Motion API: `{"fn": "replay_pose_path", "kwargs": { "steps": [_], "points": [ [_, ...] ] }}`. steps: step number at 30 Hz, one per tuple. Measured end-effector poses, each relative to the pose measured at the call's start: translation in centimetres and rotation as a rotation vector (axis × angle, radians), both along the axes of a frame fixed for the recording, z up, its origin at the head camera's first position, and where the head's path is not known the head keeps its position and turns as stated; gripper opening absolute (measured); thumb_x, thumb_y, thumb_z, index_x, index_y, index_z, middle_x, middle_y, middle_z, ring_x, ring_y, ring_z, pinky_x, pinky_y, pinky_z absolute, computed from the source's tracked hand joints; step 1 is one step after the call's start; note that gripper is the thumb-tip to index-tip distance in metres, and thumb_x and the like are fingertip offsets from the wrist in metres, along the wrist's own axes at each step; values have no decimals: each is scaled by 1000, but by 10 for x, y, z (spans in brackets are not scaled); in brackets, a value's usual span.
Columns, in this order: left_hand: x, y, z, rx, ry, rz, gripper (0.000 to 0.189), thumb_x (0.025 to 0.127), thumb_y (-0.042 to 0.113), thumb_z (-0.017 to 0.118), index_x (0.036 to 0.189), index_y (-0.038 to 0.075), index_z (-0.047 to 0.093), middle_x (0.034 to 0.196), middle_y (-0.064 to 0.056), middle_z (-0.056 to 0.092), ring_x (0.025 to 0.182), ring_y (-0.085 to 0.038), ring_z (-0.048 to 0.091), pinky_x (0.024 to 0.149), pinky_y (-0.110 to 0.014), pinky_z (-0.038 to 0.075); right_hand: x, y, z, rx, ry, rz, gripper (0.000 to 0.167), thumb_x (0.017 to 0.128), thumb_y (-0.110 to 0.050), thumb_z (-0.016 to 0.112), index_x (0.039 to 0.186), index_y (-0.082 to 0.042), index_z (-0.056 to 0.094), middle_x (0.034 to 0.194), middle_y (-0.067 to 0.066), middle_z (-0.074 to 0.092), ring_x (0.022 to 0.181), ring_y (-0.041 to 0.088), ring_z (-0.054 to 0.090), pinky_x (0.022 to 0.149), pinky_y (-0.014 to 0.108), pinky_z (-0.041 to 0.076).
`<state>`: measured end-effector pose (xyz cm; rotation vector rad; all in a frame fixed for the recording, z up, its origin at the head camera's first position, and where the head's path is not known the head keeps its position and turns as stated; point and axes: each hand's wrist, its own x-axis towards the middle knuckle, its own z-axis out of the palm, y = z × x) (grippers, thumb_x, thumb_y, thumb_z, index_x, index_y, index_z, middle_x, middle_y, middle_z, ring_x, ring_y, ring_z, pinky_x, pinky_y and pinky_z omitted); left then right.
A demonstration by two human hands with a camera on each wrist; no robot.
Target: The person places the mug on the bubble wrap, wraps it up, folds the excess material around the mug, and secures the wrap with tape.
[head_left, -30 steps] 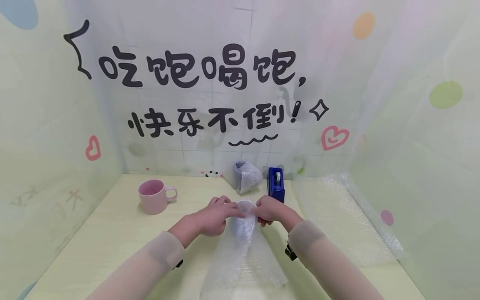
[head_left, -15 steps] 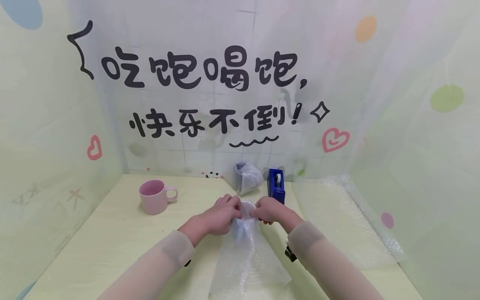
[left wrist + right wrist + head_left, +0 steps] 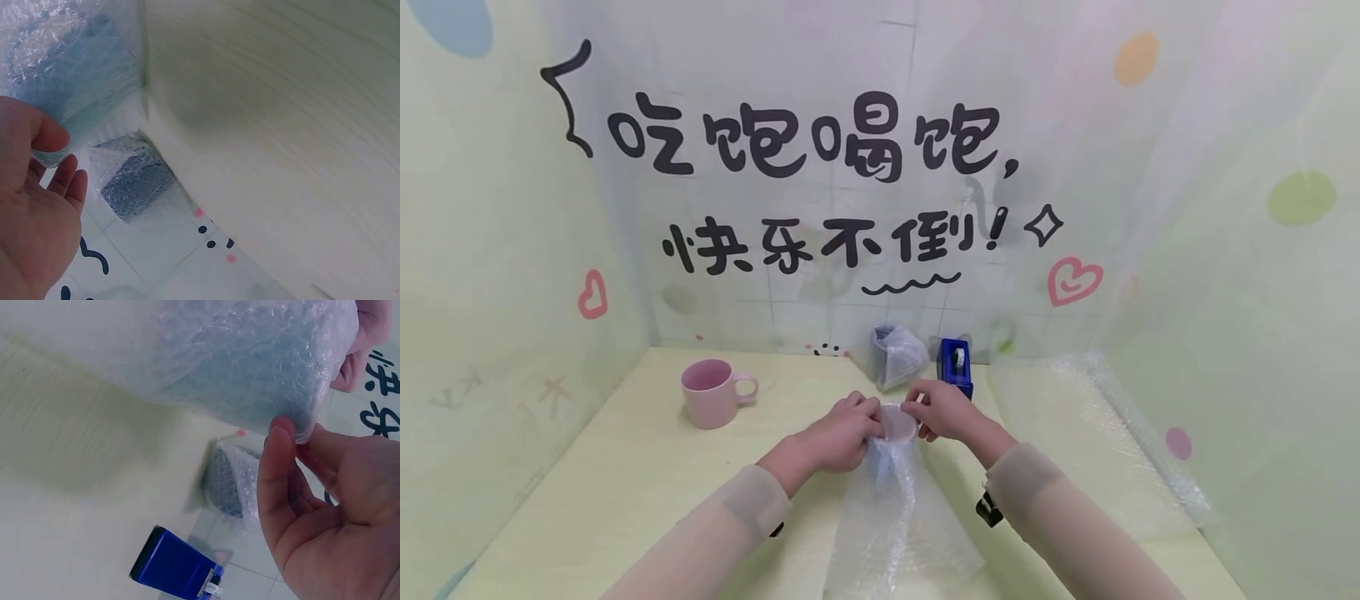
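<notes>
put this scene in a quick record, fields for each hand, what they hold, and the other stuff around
left hand: pinches the near-top edge of bubble wrap
right hand: pinches the wrap's opposite edge
inside wrap: bluish cup-like object
table, left: pink mug, unwrapped, upright
table, back: wrapped bundle, blue tape dispenser right of it
table, right: spread clear sheet

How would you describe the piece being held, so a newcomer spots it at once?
On the pale table, find the left hand and right hand, close together. Between them is a bluish thing in bubble wrap, its round opening showing. Unlike the wrapped bundle behind it, it trails a long loose sheet.
</notes>
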<state>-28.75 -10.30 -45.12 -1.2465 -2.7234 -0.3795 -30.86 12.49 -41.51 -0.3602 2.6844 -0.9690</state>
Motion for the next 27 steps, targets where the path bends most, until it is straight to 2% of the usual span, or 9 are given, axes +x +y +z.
{"fn": "replay_pose_path", "kwargs": {
  "steps": [3,5,7,10,12,15,20,24,27],
  "points": [
    [-1,1,0,6,-20,-5,36,96,-9,60,110,12,85,107,-2,60,101,-22,49,91,-37,46,-2,1,1,-21,-57,-66,20,107,-26,73,103,-6,69,85,9,72,64,19,72,73,47,69],
    [-2,0,1,30,-60,-7,33,97,-10,60,112,10,82,108,-2,61,102,-21,49,92,-37,47,-3,0,1,1,-63,-78,22,106,-26,75,99,-6,68,84,9,72,64,18,72,72,45,69],
    [-2,-1,4,72,-134,-2,31,96,-13,58,113,7,74,107,-1,61,102,-20,48,93,-35,48,-4,-2,1,44,-30,-43,22,105,-23,75,94,-7,67,79,7,71,62,17,70,68,39,67],
    [-4,-6,8,123,-215,-15,30,94,-15,56,109,10,64,106,0,62,103,-20,48,94,-36,49,-5,-6,0,104,44,31,21,105,-19,74,89,-10,63,72,5,68,60,16,66,62,31,60],
    [-5,-10,12,139,-251,-36,28,92,-11,59,109,10,66,107,0,66,106,-21,53,97,-38,52,-5,-7,-1,125,80,55,21,104,-16,73,87,-11,60,70,4,66,59,16,64,59,28,54],
    [-7,-18,18,125,-266,-94,23,96,-1,65,114,8,75,121,-6,74,118,-27,64,107,-44,55,-5,-7,-1,123,91,57,22,103,-14,73,87,-11,60,70,4,65,59,16,62,58,27,52],
    [-7,-24,23,85,-234,-180,21,109,13,67,124,4,80,143,-20,66,135,-37,63,116,-51,53,-4,-8,0,144,109,79,21,104,-15,73,88,-11,59,70,3,63,59,16,62,57,27,51],
    [-6,-23,23,52,-133,-169,18,108,17,70,117,10,84,142,-18,63,133,-36,61,114,-49,54,-2,-9,1,156,127,105,21,105,-17,72,90,-11,59,72,3,63,60,16,62,58,28,51],
    [-4,-22,23,35,-109,-133,16,106,19,73,115,13,86,145,-14,62,135,-36,59,114,-48,53,1,-8,1,167,137,119,19,106,-18,72,93,-12,60,74,2,64,61,16,63,58,28,53]
  ]
}}
